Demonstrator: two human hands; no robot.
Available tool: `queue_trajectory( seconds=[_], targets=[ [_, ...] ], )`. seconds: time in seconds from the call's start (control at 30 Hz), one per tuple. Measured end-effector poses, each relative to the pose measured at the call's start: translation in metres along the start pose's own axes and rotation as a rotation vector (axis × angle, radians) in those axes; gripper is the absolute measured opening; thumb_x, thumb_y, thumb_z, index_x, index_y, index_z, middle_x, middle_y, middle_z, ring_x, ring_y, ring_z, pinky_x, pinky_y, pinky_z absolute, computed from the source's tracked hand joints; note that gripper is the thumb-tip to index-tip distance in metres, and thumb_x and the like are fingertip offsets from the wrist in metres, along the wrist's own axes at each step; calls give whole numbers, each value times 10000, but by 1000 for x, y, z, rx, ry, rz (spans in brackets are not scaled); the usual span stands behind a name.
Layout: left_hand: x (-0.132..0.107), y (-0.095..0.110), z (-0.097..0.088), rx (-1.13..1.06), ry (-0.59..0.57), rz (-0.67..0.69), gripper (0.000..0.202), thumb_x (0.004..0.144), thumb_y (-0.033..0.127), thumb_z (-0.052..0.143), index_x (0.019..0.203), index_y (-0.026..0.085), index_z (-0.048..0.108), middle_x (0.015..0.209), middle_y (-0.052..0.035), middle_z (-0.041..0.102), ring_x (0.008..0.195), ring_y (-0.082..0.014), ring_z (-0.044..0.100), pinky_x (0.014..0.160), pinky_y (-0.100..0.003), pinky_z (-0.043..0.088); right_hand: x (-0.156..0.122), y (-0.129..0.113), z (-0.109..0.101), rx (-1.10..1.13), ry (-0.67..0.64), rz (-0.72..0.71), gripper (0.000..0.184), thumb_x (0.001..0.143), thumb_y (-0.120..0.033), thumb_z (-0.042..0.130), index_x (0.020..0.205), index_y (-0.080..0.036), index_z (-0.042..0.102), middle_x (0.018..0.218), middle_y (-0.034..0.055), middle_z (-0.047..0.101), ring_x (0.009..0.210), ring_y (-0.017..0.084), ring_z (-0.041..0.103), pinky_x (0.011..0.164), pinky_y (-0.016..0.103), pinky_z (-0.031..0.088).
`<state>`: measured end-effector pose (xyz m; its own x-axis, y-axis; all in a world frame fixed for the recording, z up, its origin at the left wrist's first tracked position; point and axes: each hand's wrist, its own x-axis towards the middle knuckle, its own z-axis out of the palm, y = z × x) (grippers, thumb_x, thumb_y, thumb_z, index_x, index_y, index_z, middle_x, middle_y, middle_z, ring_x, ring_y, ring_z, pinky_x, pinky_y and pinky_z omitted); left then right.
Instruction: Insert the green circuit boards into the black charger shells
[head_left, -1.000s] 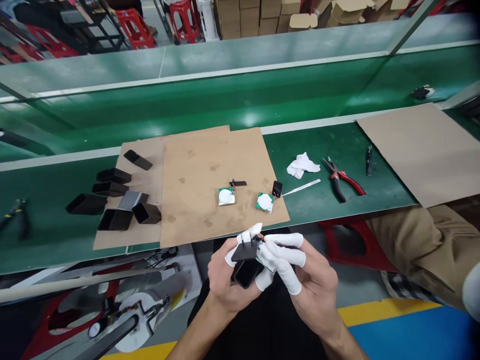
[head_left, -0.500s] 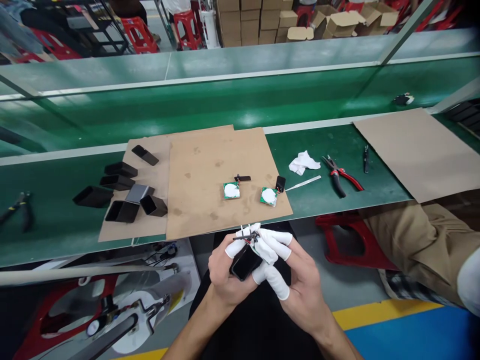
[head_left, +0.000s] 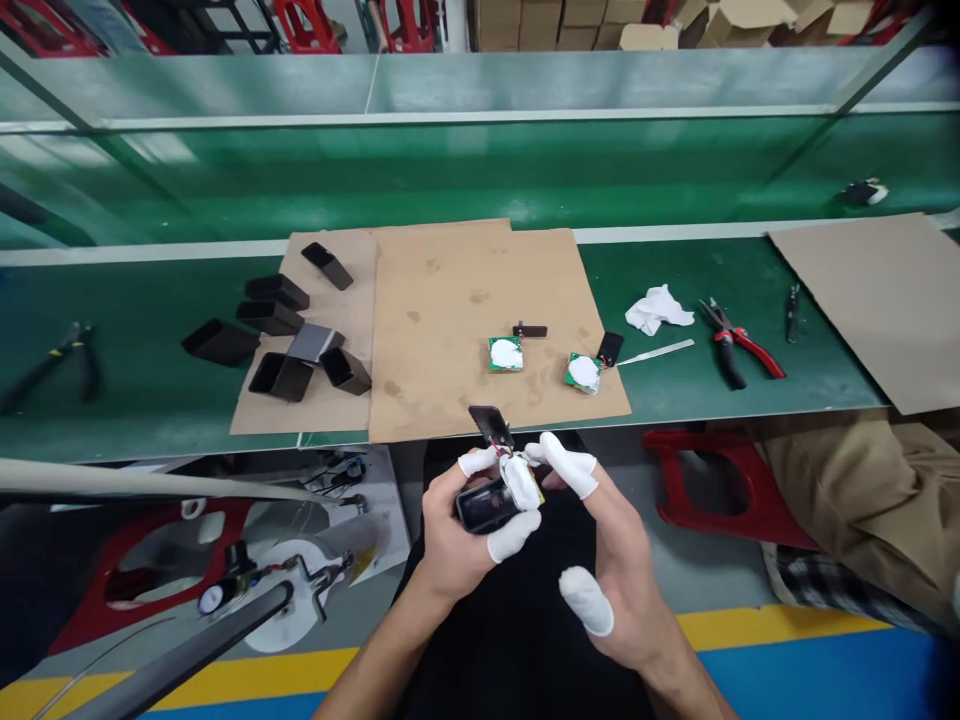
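My left hand [head_left: 450, 530], with white finger cots on its fingertips, grips a black rectangular housing [head_left: 484, 507] over my lap. At the housing's right end sits a circuit board coated with white paste [head_left: 519, 482]. Thin wires link it to a small black plate [head_left: 490, 424] sticking up above. My right hand [head_left: 619, 530], also in white finger cots, is open beside it, thumb well apart from the fingers. Its fingertips are close to the board; whether they touch it I cannot tell. Two similar pasted circuit boards, a left one [head_left: 505, 354] and a right one [head_left: 583, 373], lie on the cardboard.
Several black housings [head_left: 280, 377] lie on cardboard [head_left: 427, 390] at the left. To the right are a white cloth [head_left: 659, 309], a thin white stick [head_left: 656, 352], red-handled pliers [head_left: 739, 345] and a small dark tool [head_left: 792, 314]. Other pliers [head_left: 79, 360] lie far left. A person's leg [head_left: 862, 500] is at right.
My right hand has opened and drawn back from the housing. The pasted board now shows at the housing's end, with the black plate raised above it. The view has tilted down.
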<state>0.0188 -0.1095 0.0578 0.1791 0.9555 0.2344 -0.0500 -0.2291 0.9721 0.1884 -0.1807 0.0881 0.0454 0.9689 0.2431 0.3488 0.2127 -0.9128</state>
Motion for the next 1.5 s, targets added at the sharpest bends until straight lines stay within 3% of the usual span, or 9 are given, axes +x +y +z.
queue_trajectory(
  seconds=[0.2, 0.43, 0.77, 0.93, 1.07, 1.17, 1.23, 1.37, 1.5],
  targets=[
    [-2, -5, -12, -200, 9, -195, 542, 705, 471, 1004, 1110, 186, 785, 829, -38, 821, 625, -180, 746, 597, -262, 632, 4, -5, 16, -104, -38, -167, 863, 1009, -695, 642, 1708, -241, 419, 1545, 178, 631, 1334, 376, 626, 1093, 557, 570],
    [2, 3, -18, -153, -43, -216, 586, 627, 513, 1035, 1053, 181, 808, 877, -71, 839, 692, -220, 775, 612, -295, 654, 4, -5, 12, -198, -5, -273, 911, 962, -628, 744, 1697, -192, 427, 1402, 195, 718, 1243, 379, 666, 981, 541, 602],
    [2, 7, 24, -200, -141, -329, 513, 702, 468, 1009, 1101, 203, 825, 980, -81, 857, 887, -274, 835, 826, -376, 712, -12, 14, -22, -252, 89, -294, 876, 1006, -632, 682, 1721, -205, 411, 1512, 209, 667, 1332, 415, 661, 1019, 567, 596],
    [13, 19, 38, -118, -215, -301, 431, 716, 382, 991, 1061, 178, 831, 944, -82, 860, 832, -279, 831, 756, -364, 706, -15, 20, -36, -317, 137, -357, 746, 1022, -401, 697, 1698, -195, 457, 1364, 178, 771, 1190, 370, 718, 904, 517, 599],
    [20, 25, 43, -119, -270, -364, 455, 707, 347, 991, 1089, 165, 825, 967, -101, 866, 877, -311, 847, 821, -413, 716, -19, 26, -43, -104, 167, -199, 587, 1046, -271, 650, 1626, -250, 558, 1426, 151, 735, 1215, 329, 708, 967, 521, 618],
    [20, 26, 42, -134, -325, -389, 427, 724, 349, 983, 1074, 166, 821, 927, -98, 862, 843, -302, 844, 819, -418, 714, -15, 28, -46, 118, 281, -16, 478, 1036, -237, 698, 1506, -316, 670, 1316, 112, 734, 992, 246, 714, 883, 476, 653],
    [18, 24, 38, -118, -330, -382, 435, 708, 335, 992, 1073, 172, 821, 933, -90, 863, 838, -293, 843, 812, -400, 711, -7, 25, -48, 185, 260, 9, 425, 1003, -215, 761, 1411, -334, 742, 1199, 81, 734, 874, 202, 691, 812, 431, 658],
    [13, 18, 26, -40, -308, -368, 504, 666, 291, 1012, 1118, 180, 820, 1015, -87, 869, 911, -302, 850, 833, -381, 707, 8, 18, -42, 250, 150, 18, 304, 962, -139, 804, 1183, -343, 850, 1119, 46, 723, 929, 187, 725, 813, 368, 650],
    [12, 19, 15, -61, -288, -359, 496, 680, 270, 1006, 1125, 174, 811, 1002, -94, 869, 893, -295, 849, 819, -379, 702, 10, 24, -25, 278, 218, 34, 179, 969, -240, 821, 1130, -317, 836, 1161, 54, 703, 857, 162, 669, 792, 359, 616]
  ],
)
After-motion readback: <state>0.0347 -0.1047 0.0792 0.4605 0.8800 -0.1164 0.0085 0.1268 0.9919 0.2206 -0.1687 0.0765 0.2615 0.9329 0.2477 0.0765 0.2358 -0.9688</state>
